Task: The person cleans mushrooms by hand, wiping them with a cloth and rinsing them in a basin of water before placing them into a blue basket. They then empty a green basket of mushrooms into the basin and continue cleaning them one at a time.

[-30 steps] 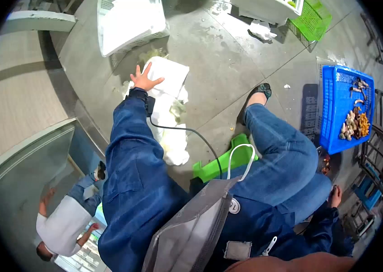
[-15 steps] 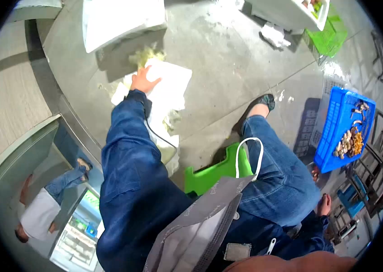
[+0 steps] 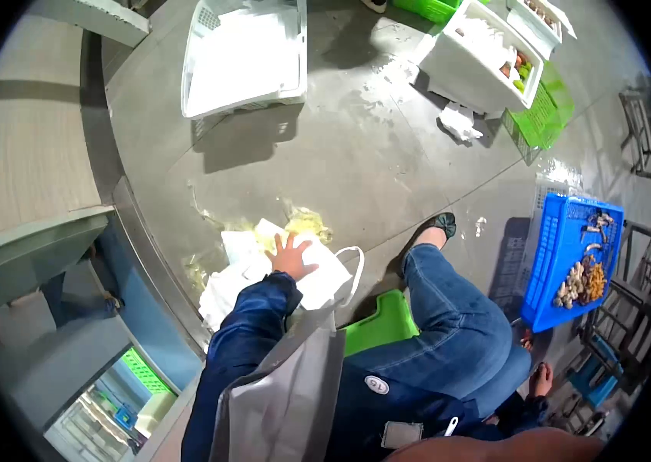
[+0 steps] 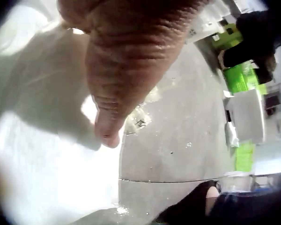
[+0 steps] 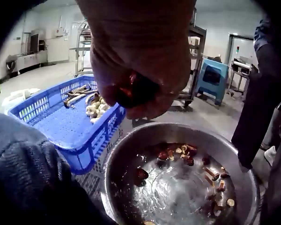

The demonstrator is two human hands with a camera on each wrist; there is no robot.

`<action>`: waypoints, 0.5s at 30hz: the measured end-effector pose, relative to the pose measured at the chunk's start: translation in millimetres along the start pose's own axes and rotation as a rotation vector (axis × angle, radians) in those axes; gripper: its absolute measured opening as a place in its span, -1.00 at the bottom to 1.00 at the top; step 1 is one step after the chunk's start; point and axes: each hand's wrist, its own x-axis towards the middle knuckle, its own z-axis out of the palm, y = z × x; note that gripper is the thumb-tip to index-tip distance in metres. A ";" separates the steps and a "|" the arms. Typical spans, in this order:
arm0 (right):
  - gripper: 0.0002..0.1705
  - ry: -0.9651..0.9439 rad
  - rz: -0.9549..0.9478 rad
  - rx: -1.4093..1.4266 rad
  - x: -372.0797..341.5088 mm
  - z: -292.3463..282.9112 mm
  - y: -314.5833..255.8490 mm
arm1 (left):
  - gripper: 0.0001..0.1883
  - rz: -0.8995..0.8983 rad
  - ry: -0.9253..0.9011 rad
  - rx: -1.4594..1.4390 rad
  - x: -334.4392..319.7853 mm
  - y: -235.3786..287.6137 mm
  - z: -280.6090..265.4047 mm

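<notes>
My left hand (image 3: pixel 291 258) lies with fingers spread on a white sheet (image 3: pixel 325 273) on top of a crumpled white heap on the floor. In the left wrist view the same hand (image 4: pixel 126 61) reaches over the bright sheet (image 4: pixel 84 173). Wet yellowish scraps (image 3: pixel 308 223) lie beside the heap. My right hand (image 5: pixel 140 70) curls round something dark red and glossy that looks like red dates (image 5: pixel 136 91), above a metal basin (image 5: pixel 113 173). Water fills the basin's bottom, with several red dates (image 5: pixel 141 173) and pale slices in it.
A blue crate (image 3: pixel 545 262) holding mushrooms (image 3: pixel 580 281) stands right of my leg. A white basket (image 3: pixel 187 81) stands ahead, and a white box (image 3: pixel 464 73) farther right next to a green crate (image 3: pixel 545 108). A green stool (image 3: pixel 383 323) is under me. The floor is wet in patches.
My left hand has drawn the white sheet and wet scraps back toward my body, away from the white basket. The head view has shifted, showing more of the boxes ahead.
</notes>
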 end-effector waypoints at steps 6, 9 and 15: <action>-0.58 -0.033 0.045 0.046 17.0 -12.3 11.7 | -0.28 0.074 0.075 -0.960 96.7 48.0 -108.8; -0.57 0.037 0.089 0.055 -3.3 10.3 -10.3 | -0.30 0.321 -0.033 -2.052 143.3 91.5 -189.2; -0.63 0.095 0.025 0.178 16.2 24.6 3.9 | -0.57 0.527 0.535 -2.372 238.5 93.9 -256.4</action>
